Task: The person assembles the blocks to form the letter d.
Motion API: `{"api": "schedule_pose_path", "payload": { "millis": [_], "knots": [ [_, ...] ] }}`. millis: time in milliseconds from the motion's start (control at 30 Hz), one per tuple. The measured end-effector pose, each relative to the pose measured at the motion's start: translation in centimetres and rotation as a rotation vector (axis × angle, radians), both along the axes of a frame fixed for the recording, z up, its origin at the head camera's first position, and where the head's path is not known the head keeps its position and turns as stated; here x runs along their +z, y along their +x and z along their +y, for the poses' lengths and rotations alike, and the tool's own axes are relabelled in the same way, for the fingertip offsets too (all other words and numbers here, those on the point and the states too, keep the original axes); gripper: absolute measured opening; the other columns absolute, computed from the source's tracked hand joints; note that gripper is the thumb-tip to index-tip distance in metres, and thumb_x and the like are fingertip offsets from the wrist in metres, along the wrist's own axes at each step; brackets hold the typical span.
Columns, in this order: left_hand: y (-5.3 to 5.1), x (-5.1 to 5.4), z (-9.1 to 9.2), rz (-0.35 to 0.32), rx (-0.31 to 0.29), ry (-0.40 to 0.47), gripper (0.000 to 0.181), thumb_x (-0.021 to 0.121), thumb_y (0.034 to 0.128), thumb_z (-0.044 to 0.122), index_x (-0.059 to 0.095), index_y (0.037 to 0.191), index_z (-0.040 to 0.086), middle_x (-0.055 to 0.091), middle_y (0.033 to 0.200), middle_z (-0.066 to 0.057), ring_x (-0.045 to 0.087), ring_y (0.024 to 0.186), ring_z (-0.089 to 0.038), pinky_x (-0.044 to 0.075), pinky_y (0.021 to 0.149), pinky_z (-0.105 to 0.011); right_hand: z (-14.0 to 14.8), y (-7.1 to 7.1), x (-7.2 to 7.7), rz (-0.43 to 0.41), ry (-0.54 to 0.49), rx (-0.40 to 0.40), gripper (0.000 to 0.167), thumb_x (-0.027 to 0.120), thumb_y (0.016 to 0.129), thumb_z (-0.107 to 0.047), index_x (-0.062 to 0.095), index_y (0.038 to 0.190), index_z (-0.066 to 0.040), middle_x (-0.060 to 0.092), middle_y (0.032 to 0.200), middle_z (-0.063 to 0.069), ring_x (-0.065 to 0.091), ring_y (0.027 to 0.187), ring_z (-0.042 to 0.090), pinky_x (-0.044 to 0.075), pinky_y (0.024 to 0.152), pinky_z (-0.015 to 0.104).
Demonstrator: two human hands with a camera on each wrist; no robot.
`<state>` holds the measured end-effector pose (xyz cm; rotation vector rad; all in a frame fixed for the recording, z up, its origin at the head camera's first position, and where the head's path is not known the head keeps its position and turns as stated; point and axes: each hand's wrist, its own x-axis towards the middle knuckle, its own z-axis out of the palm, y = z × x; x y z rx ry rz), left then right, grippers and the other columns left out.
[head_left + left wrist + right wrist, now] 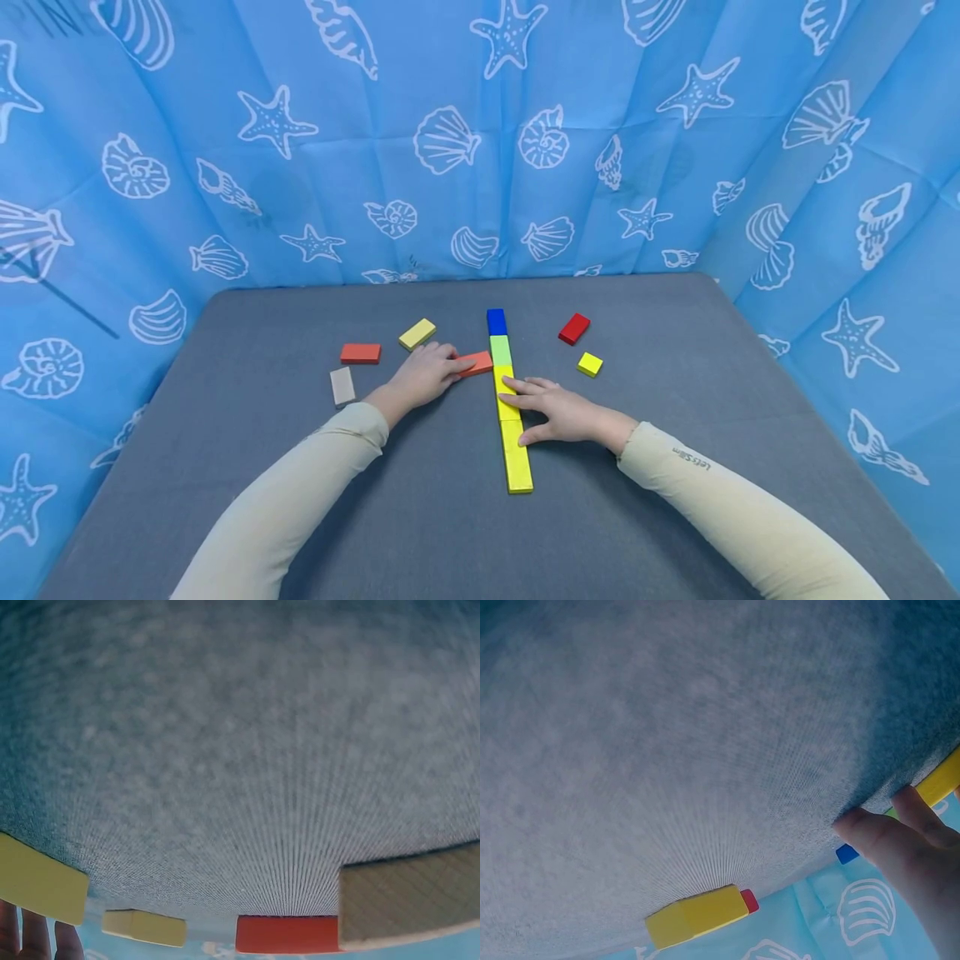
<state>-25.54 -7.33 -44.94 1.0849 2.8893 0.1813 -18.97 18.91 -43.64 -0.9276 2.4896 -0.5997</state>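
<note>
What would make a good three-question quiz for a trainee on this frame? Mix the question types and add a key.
1. In the head view, which colour is the block at the far end of the long row of blocks? (a) red (b) blue (c) yellow
2. True or false: the left hand touches the orange block beside the row.
3. How many loose blocks lie to the right of the row in the head view?

Key:
1. b, the blue block.
2. True.
3. Two: the red block and the small yellow block.
</note>
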Motion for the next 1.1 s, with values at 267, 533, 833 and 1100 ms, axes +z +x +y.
{"api": "schedule_pose_path", "payload": {
  "millis": [267, 533, 833, 1100],
  "knots": [
    [-0.1, 0.0, 0.1, -0.012, 0.018, -0.007, 0.041, 0.064, 0.0956, 0.021, 0.06, 0.136, 0.024, 0.06, 0.116, -0.005, 0.053, 0.099, -0.022, 0.044, 0.087, -0.037, 0.0, -0.2, -0.3, 0.013, 0.016, -0.002, 0.071, 0.071, 0.089, -0.037, 0.042, 0.148, -0.012, 0.024, 0.159, 0.007, 0.024, 0.14, 0.04, 0.03, 0.107, 0.058],
    [0.7, 0.0, -0.7, -0.012, 0.002, 0.002, 0.051, 0.066, 0.0947, 0.024, 0.051, 0.143, 0.022, 0.054, 0.131, -0.01, 0.052, 0.113, -0.027, 0.042, 0.097, -0.043, -0.1, 0.0, 0.0, 0.009, 0.016, -0.002, 0.071, 0.071, 0.088, -0.038, 0.042, 0.148, -0.012, 0.025, 0.159, 0.008, 0.024, 0.14, 0.04, 0.031, 0.106, 0.058],
    [2.0, 0.0, -4.6, 0.004, 0.021, 0.042, 0.056, 0.065, 0.0947, 0.029, 0.046, 0.147, 0.019, 0.047, 0.142, -0.014, 0.045, 0.128, -0.032, 0.039, 0.101, -0.051, 0.0, 0.0, -0.1, 0.021, 0.01, -0.001, 0.071, 0.071, 0.088, -0.036, 0.042, 0.148, -0.01, 0.025, 0.158, 0.01, 0.025, 0.139, 0.041, 0.031, 0.105, 0.059],
    [2.7, 0.3, -8.7, -0.024, 0.129, 0.074, 0.059, 0.067, 0.0932, 0.033, 0.047, 0.146, 0.015, 0.053, 0.133, -0.015, 0.05, 0.12, -0.033, 0.039, 0.099, -0.053, -0.1, 0.1, 0.2, 0.011, 0.004, 0.006, 0.071, 0.071, 0.088, -0.035, 0.042, 0.148, -0.01, 0.025, 0.158, 0.01, 0.024, 0.14, 0.04, 0.031, 0.106, 0.058]
  ]
}}
